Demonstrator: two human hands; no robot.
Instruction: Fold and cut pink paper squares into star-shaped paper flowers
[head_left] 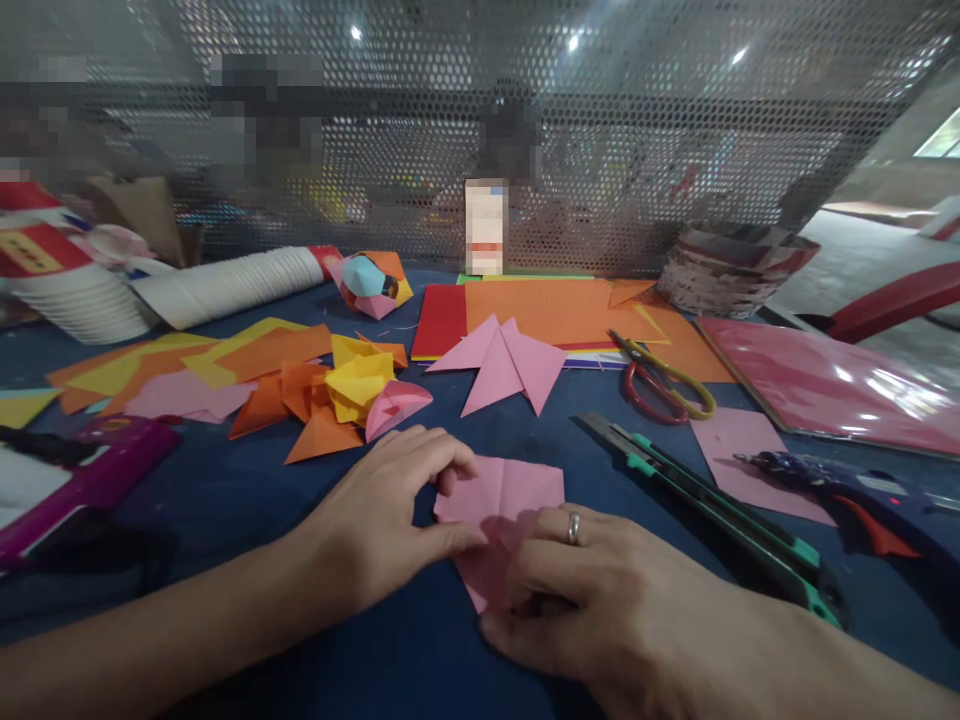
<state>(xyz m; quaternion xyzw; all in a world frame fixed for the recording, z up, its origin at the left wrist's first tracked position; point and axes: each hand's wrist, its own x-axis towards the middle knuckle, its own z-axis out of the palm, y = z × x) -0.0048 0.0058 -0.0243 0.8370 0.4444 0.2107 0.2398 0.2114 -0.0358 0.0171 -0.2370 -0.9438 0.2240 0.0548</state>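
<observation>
A creased piece of pink paper [501, 490] lies on the blue tabletop in front of me, a fold line running down its middle. My left hand [397, 510] holds its left side, fingers bent at the upper left and the thumb resting on the surface. Curled over the lower right of the sheet, my right hand [585, 580] presses the folded part; it wears a ring, and its fingers hide that corner. Just beyond lie folded pink paper pieces [495, 365]. Orange folded pieces [319, 410] and a yellow one [361, 385] sit past my left hand.
On the right are a green utility knife [697, 500] with its blade out, scissors [664, 385], a glue gun [840, 490] and a pink packet [832, 380]. Orange sheets [547, 305] and a woven basket [735, 265] stand behind. Stacked paper cups [240, 285] and a purple object [90, 480] occupy the left.
</observation>
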